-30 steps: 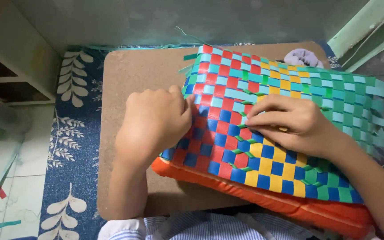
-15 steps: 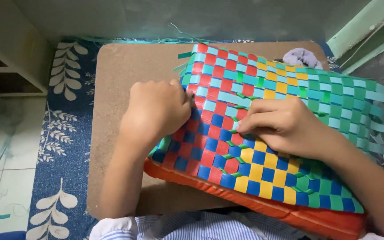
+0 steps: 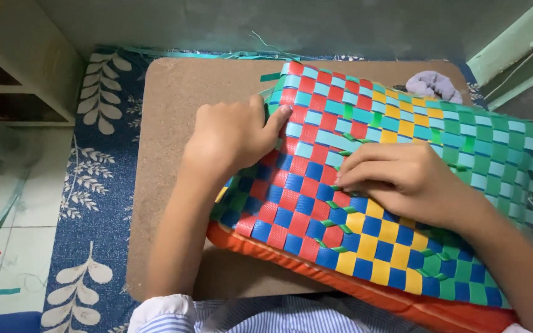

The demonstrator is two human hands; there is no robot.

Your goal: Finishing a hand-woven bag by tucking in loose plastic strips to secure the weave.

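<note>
Left hand (image 3: pixel 232 135) has slid up to the weave's (image 3: pixel 396 179) far-left edge, fingers curled, thumb pressing a red strip. Right hand (image 3: pixel 402 182) stays mid-mat, fingertips pressed together, pinching a strip. Weave lies across the board (image 3: pixel 174 123), shifted slightly right.

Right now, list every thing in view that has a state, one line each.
woven mat: partly woven, loose strip ends trailing at its right edge, lying on the orange cushion.
orange cushion: flat on the board, under the mat.
brown board: flat on the blue rug.
left hand: fingers curled, pressing on the mat's left edge.
right hand: fingertips pinching a strip.
grey cloth: bunched on the board.
</note>
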